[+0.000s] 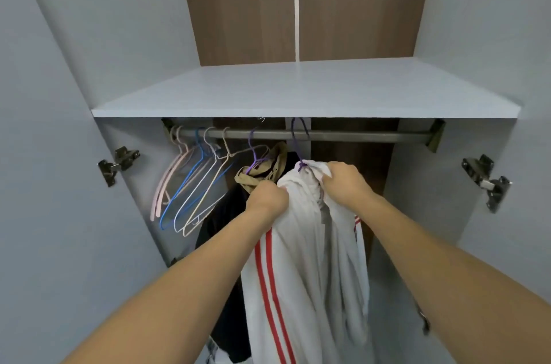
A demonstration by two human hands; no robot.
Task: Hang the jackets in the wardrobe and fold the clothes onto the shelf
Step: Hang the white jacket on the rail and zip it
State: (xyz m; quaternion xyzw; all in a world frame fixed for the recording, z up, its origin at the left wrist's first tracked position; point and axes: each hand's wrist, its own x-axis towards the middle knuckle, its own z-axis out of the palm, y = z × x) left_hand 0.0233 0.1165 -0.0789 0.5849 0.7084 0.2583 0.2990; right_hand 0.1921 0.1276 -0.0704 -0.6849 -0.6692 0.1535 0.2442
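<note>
Frame centre: left hand (268, 195) and right hand (346, 181) both pinching white jacket (307, 259) at shoulders. Seat purple hanger (298, 140) squarely on rail (357, 136).

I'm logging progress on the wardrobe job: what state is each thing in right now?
White jacket with red stripes: on the purple wire hanger, hooked over the grey metal rail.
Left hand: grips the jacket.
Right hand: grips its collar.
Olive and black garment: hung.
Pastel wire hangers: bare, on the rail.
Pale grey shelf: holds nothing.
</note>
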